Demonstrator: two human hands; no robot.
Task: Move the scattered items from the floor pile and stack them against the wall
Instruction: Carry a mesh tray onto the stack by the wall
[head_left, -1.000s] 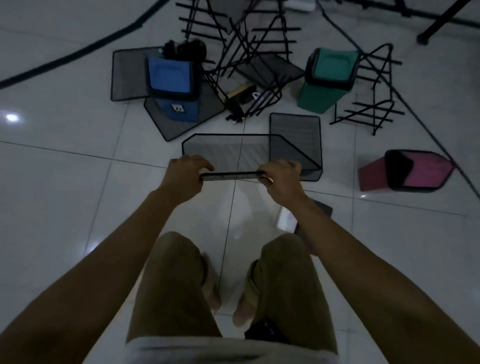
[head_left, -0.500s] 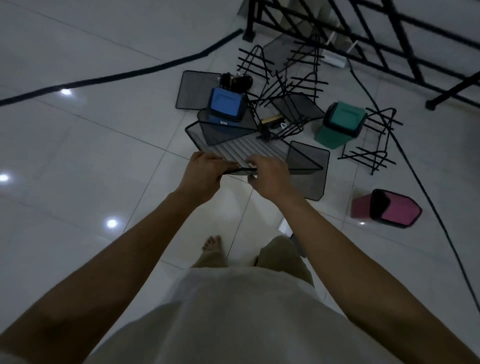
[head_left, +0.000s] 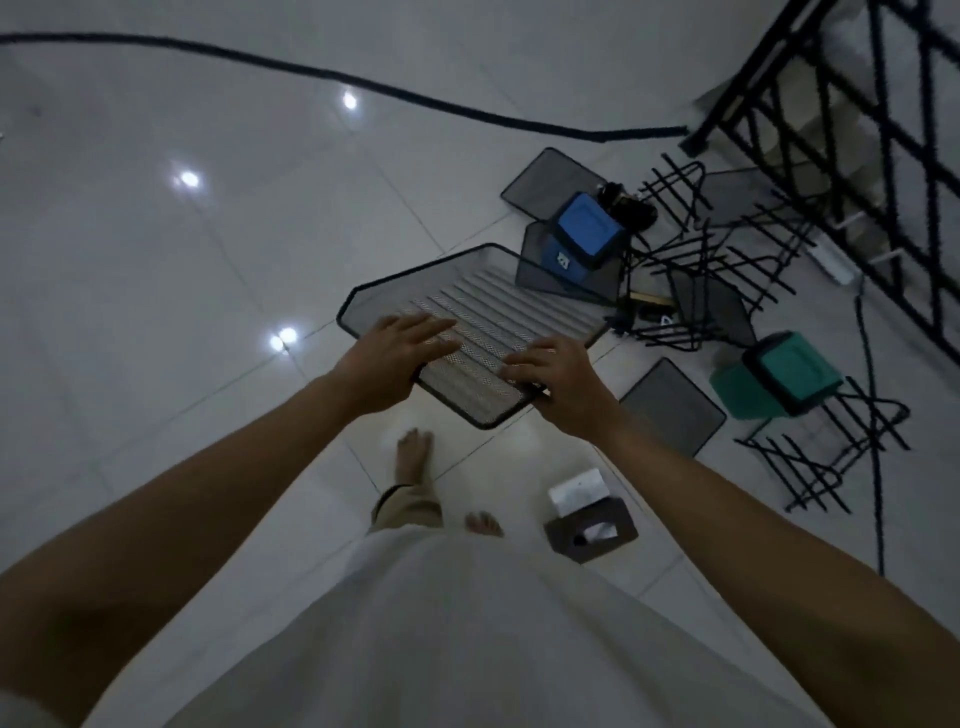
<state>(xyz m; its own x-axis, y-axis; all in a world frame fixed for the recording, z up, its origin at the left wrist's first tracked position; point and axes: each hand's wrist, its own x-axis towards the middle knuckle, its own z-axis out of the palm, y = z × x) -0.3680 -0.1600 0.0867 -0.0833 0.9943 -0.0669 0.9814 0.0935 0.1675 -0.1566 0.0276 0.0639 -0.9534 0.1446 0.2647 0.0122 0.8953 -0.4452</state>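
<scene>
Mesh tray (head_left: 483, 306) held off the floor, left hand (head_left: 387, 358) and right hand (head_left: 563, 387) gripping its near edge.

bare floor (head_left: 208, 270) lies open to the left; to the right, wire racks (head_left: 727, 260), bins (head_left: 779, 374) and a railing (head_left: 857, 130) crowd passage.

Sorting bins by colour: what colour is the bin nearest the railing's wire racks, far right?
Green with a black rim, seen in the head view.
</scene>
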